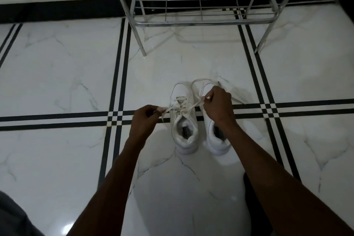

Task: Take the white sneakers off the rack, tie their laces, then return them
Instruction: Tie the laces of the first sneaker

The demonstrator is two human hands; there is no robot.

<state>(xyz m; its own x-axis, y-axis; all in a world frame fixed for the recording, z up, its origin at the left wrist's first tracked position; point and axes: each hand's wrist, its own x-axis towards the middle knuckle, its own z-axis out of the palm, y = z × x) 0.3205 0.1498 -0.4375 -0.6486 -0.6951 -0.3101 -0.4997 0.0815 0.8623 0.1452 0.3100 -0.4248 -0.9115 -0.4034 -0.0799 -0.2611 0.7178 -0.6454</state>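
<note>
Two white sneakers stand side by side on the marble floor, toes pointing away from me. The left sneaker (184, 130) has its laces pulled out sideways. My left hand (144, 120) pinches one lace end to the left of that shoe. My right hand (218, 104) pinches the other lace end, held over the right sneaker (214, 138) and hiding its tongue. A loose lace loop (199, 81) lies beyond the toes. The laces cross taut above the left sneaker's tongue.
A chrome wire shoe rack (203, 22) stands ahead of the shoes, its lowest shelf bare. The white marble floor (57, 74) has black inlay stripes. A black skirting band runs along the wall. A dark shape (254, 197) sits by my right forearm.
</note>
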